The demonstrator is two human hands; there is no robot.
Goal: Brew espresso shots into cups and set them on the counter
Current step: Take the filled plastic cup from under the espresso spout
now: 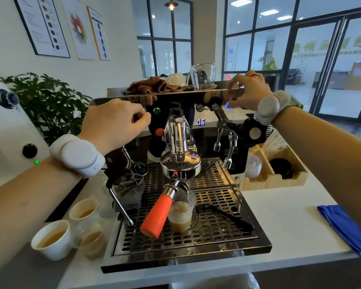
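- Clear plastic cup (180, 213), part-filled w/ foamy tan espresso, stands upright on the perforated steel drip tray (221, 228), right under the chrome group head (180, 163); long axis vertical, mouth up.
- Orange-handled portafilter (157, 215) is locked in above it, handle pointing down-left toward the viewer, crossing just left of the cup.
- Both hands are up on the black-and-chrome espresso machine (196, 97), well above and behind the cup.
- Left hand (113, 124): fingers curled at a small knob on the front panel; looks like a pinch, but can't tell for sure.
- Right hand (248, 90): fingers bent over the top edge, thumb by the blue-lit round button (228, 105); seems to be pressing, gripping nothing.
- Timer display (200, 122) reads 06, so shot prob. early.
- Cup lies below and between the hands; right hand has the clearer drop to it, since the handle blocks the left side.
- Three filled cups sit on the white counter (279, 226) at left: two white paper cups (50, 239) and one clear cup (92, 236) beside them.
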